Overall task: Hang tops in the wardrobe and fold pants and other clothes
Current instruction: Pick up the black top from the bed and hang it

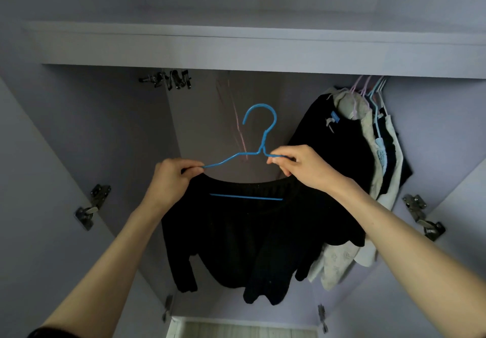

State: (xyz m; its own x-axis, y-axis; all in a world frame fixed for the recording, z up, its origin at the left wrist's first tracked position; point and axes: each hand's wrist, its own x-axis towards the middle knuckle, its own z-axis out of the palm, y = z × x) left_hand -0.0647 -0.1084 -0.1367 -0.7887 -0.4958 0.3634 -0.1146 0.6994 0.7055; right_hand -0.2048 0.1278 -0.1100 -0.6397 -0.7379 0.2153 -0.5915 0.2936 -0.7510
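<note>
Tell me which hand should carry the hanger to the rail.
Probably the right hand: it pinches the hanger just beside the hook, nearer the hung clothes. The left hand holds the far shoulder with the top.

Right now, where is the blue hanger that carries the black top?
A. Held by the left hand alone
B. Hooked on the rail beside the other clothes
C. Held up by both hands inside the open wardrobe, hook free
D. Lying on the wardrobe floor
C: the left hand and right hand each pinch a shoulder of the blue hanger, its hook in open air, with the black top draped below.
</note>
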